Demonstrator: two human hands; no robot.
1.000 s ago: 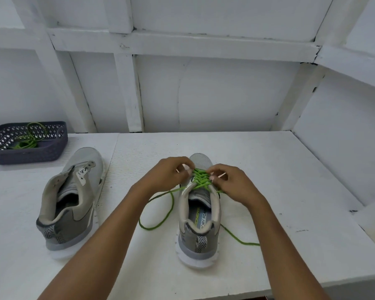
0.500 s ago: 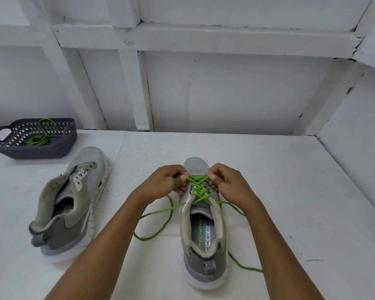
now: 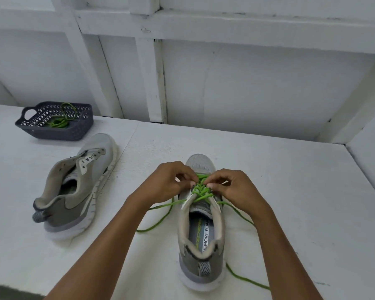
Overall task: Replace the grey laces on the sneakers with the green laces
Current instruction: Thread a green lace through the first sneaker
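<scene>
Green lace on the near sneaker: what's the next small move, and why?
Probably pull the crossings snug. The left hand and right hand both pinch the green lace atop the sneaker, while its long ends lie slack on the table either side.

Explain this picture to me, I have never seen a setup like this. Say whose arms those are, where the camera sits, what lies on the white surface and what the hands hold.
There is no machine here. The two arms belong to a person who wears one wide-angle camera on the head, looking forward and down, so you see what they see. The left hand and right hand each pinch the green lace threaded across the near sneaker, which stands on the white table with its heel toward the camera. To the left lies a second sneaker with empty eyelets. Behind it a dark basket holds a spare green lace.
</scene>
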